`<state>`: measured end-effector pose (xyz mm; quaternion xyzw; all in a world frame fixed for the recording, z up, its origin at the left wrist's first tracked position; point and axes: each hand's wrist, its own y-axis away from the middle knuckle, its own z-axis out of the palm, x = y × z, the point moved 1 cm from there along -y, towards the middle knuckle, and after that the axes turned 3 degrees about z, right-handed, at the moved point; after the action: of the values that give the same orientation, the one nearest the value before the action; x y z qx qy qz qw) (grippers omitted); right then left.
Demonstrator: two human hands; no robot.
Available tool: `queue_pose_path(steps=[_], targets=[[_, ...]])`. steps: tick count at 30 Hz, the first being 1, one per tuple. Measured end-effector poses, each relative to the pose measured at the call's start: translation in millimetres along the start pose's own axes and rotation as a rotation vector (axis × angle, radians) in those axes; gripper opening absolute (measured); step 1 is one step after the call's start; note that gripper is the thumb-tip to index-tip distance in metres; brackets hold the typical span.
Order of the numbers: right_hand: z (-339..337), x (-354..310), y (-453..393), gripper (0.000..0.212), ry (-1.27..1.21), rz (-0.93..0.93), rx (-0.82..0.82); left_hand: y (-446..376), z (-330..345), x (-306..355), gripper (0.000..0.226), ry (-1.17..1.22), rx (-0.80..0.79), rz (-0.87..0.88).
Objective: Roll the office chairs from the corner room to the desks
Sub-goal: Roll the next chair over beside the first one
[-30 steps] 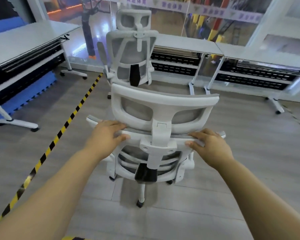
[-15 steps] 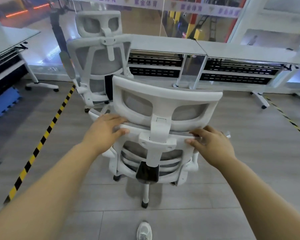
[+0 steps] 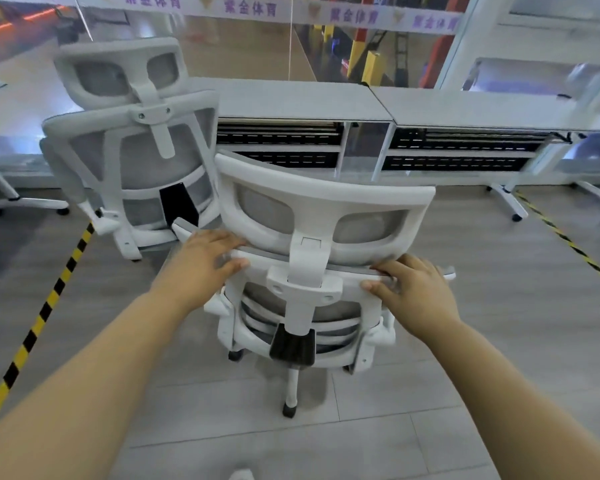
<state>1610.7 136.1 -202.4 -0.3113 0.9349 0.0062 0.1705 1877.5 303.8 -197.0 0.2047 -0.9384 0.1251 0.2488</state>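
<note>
Fingers point(image 3: 229, 263) of the left hand point(image 3: 201, 268) are curling over the top rail of the chair point(image 3: 323, 216), thumb underneath; the right hand point(image 3: 413, 292) is gripping the same rail on the other side. The chair is standing on the floor point(image 3: 499, 306) just short of the worktop point(image 3: 291, 98), beside a second chair point(image 3: 136, 150) already parked there. It is probably light on its castors, stiff in the frame; the rail looks the best hold, since the mesh would give. No containers are showing.
</note>
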Motion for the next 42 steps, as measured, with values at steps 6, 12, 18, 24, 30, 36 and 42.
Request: queue_pose_path(steps=[6,12,18,24,30,36,42], targets=[[0.4,12.4,-89.8,0.04,0.005,0.049,-0.019,-101.3,17.1,-19.2,0.042,0.024,-0.01,0.044],[2.3,20.4,-181.7,0.038,-0.03,0.117,-0.031,-202.1,23.9,-29.8,0.043,0.025,-0.038,0.084],[9.6,23.1,-269.0,0.039,-0.033,0.145,-0.03,-295.6,25.8,-45.7,0.045,-0.007,-0.085,0.115],[17.1,28.0,-348.5,0.041,-0.025,0.143,-0.037,-369.3,28.8,-59.2,0.045,-0.025,-0.081,0.103],[25.9,34.7,-425.7,0.044,-0.035,0.118,-0.042,-438.5,32.3,-71.6,0.043,-0.043,-0.061,0.087],[28.8,36.1,-487.0,0.042,-0.02,0.061,-0.044,-486.6,33.8,-75.8,0.043,-0.05,-0.019,0.047],[30.8,37.4,-530.4,0.041,0.012,0.019,-0.065,-521.9,34.5,-82.7,0.043,-0.089,-0.022,0.023]])
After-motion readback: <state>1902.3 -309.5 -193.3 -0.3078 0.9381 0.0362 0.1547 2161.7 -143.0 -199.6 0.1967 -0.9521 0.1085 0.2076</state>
